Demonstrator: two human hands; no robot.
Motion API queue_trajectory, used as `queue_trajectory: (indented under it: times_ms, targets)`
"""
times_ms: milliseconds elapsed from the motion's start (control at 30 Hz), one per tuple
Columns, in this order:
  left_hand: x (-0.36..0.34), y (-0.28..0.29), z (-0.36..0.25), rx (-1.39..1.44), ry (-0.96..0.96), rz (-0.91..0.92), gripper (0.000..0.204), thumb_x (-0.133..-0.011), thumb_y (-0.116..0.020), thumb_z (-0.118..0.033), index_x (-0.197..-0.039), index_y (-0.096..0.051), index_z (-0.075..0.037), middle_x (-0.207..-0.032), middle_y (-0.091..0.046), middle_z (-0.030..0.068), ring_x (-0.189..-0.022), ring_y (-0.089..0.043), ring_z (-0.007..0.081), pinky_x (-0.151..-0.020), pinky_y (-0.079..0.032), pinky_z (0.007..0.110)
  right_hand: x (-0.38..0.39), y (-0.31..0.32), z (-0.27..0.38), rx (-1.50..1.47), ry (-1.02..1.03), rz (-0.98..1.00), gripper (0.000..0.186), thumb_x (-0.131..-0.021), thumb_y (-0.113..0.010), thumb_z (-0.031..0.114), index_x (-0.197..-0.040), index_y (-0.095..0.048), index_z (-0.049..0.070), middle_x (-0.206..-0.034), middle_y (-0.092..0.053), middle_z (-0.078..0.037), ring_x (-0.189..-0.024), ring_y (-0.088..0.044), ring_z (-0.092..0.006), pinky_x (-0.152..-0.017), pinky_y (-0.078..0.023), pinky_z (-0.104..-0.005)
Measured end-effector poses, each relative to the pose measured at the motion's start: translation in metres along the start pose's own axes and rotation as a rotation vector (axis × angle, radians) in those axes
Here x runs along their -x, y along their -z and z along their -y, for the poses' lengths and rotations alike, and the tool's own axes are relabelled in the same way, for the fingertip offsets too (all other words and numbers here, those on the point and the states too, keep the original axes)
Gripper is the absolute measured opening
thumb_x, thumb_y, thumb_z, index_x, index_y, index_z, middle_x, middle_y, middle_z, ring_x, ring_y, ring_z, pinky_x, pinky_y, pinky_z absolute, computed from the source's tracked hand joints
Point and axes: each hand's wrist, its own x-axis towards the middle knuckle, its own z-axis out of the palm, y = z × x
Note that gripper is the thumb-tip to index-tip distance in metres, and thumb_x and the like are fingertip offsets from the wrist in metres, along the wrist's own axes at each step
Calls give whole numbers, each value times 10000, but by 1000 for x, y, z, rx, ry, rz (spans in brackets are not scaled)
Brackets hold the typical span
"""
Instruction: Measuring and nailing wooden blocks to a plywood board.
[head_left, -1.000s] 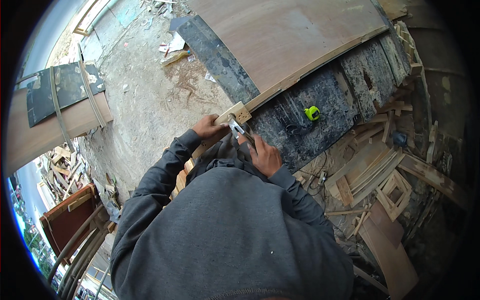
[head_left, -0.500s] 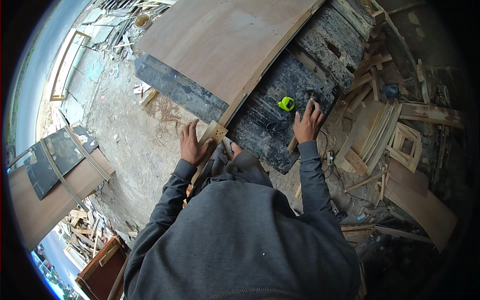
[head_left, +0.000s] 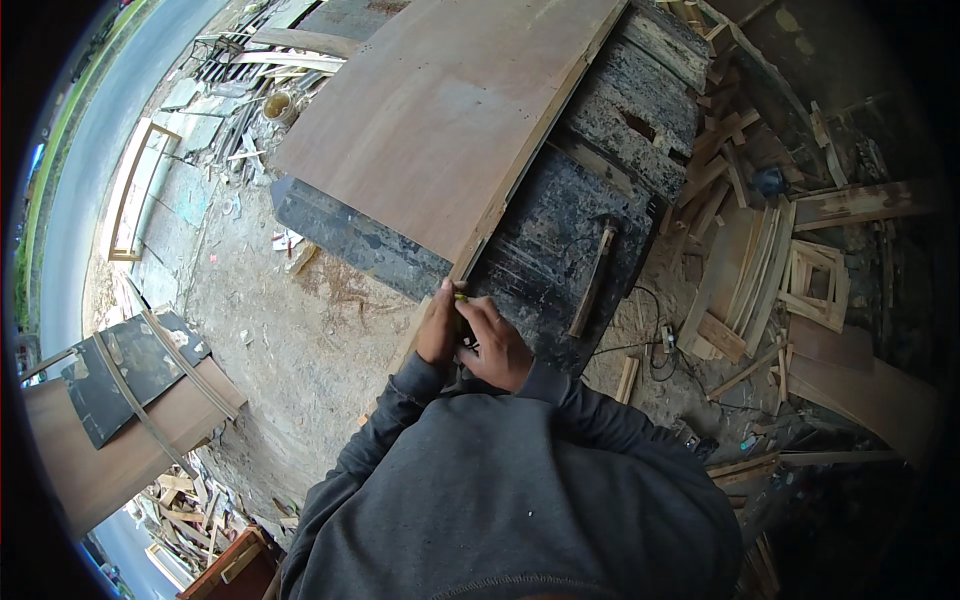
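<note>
My two hands meet at the near corner of a brown plywood panel [head_left: 450, 110] edged with a wooden batten. My right hand [head_left: 500, 345] is closed round a tape measure [head_left: 460, 297]; only a bit of its yellow-green case shows between the fingers. My left hand [head_left: 435, 325] presses its fingers together at the end of a pale wooden strip [head_left: 404, 348], which shows beside it. Its fingertips touch the panel's corner area, and what lies under them is partly hidden. A hammer [head_left: 594, 280] with a wooden handle lies on the dark, stained workbench [head_left: 535, 215], right of my hands.
Stacked boards and offcuts [head_left: 740, 270] lie on the right, with a small wooden frame [head_left: 815, 280]. A cable [head_left: 655, 315] runs over the ground by the bench. At the left stands a plywood-topped bench [head_left: 70, 430]; a bucket [head_left: 278, 108] sits at the far left.
My right hand has picked the tape measure off the dark bench and come left to my left hand. The left hand has closed in at the panel corner. The hammer is now uncovered.
</note>
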Motion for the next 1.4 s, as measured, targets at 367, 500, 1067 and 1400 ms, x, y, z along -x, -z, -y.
queue_trajectory:
  times_ms: [367, 500, 1067, 1400]
  targets:
    - [56, 9, -31, -962, -318, 495, 968, -872, -721, -222, -1528, -42, -7, -1119, -563, 186, -974, -564, 230, -909, -429, 320, 5, 28, -32, -742, -627, 361, 228, -909, -687, 158, -1044, -644, -20, -788, -640, -31, -643, -566, -63, -552, -489, -236]
    - [61, 23, -17, -1114, -463, 483, 1021, -850, -747, -199, -1527, -5, -14, -1168, -569, 188, -1070, -584, 260, -963, -416, 340, 5, 16, -24, -669, -568, 481, 254, -880, -723, 182, -1045, -669, -4, -832, -645, -44, -684, -569, -82, -593, -474, -263]
    - [123, 129, -54, -788, 319, 331, 272, -1026, -490, -246, -1089, -626, -19, -944, -646, 28, -905, -600, 119, -818, -481, 274, -151, 227, -140, -970, -720, -381, 263, -878, -739, 171, -1100, -617, 98, -743, -482, 67, -614, -467, -30, -465, -364, -180]
    - [112, 126, -49, -715, 455, 270, 330, -1022, -511, -301, -1014, -669, -11, -838, -681, 31, -716, -634, 124, -692, -528, 285, -159, 230, -179, -954, -590, -473, 429, -944, -622, 427, -1165, -615, 58, -911, -609, -19, -622, -491, -75, -505, -411, -240]
